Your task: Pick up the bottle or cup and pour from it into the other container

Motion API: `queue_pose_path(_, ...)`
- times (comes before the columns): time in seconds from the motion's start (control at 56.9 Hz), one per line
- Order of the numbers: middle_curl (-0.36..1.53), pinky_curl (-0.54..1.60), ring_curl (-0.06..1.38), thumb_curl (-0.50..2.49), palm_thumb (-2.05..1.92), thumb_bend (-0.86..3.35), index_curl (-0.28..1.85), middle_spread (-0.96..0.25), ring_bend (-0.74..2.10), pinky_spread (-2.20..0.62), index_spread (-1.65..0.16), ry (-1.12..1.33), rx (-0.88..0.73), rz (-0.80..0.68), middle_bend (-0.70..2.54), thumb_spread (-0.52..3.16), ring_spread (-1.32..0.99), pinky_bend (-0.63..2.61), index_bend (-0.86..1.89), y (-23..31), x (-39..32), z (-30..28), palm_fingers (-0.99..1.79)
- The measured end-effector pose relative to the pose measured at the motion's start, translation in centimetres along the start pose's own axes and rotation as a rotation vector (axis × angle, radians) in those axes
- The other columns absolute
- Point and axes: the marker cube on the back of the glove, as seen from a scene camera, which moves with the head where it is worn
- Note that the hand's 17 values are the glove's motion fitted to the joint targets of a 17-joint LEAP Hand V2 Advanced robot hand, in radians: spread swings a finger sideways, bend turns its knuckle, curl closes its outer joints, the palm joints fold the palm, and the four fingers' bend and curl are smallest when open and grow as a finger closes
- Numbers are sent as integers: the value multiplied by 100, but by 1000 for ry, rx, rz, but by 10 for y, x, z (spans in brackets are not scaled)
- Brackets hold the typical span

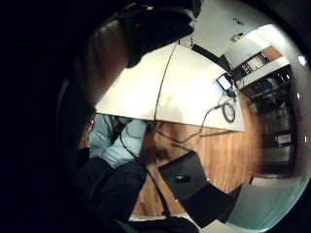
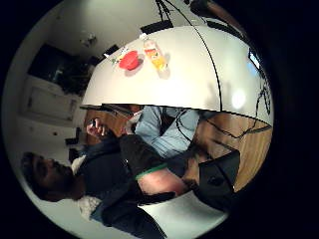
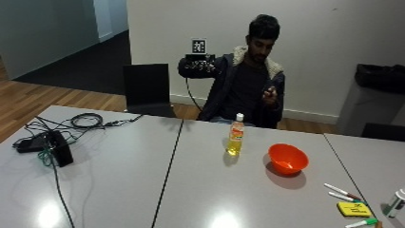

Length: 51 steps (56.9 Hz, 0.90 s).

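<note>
Outside view: person sits behind the table [image 3: 190,190]. Gloved right hand [image 3: 197,65] is raised at shoulder height, well apart from the table; can't tell whether its fingers are curled or straight. Bare left hand [image 3: 270,92] is up at the chest, holding something small and dark. Bottle [image 3: 236,135] stands upright on the table with yellow liquid in its lower half, cap on. Orange bowl [image 3: 288,159] sits just beside it, not touching. Markers [image 3: 342,191] and a yellow eraser [image 3: 353,209] lie near the table edge past the bowl. Black box with cables [image 3: 59,147] is at the far end.

Thumb-side palm view: bottle [image 2: 155,54] and bowl [image 2: 129,59] on the table, far from the palm.

Little-finger-side palm view: table [image 1: 189,82], black chair [image 1: 187,177], wood floor [image 1: 233,155].
</note>
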Motion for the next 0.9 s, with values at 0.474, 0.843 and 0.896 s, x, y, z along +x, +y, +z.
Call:
queue_pose_path(0.474,23,17,11,26,23,-3,27,5,17,35,-40,-55,90,-36,22,85,19,42,20,-38,1,35,30)
queue_pose_path(0.843,26,25,14,33,28,-3,25,18,19,38,-28,-381,192,32,19,81,24,62,15,-169,-19,147,3)
queue_pose_path(0.896,27,25,14,34,29,-3,25,19,19,38,-26,-423,272,-85,19,80,25,64,15,-190,-24,163,2)
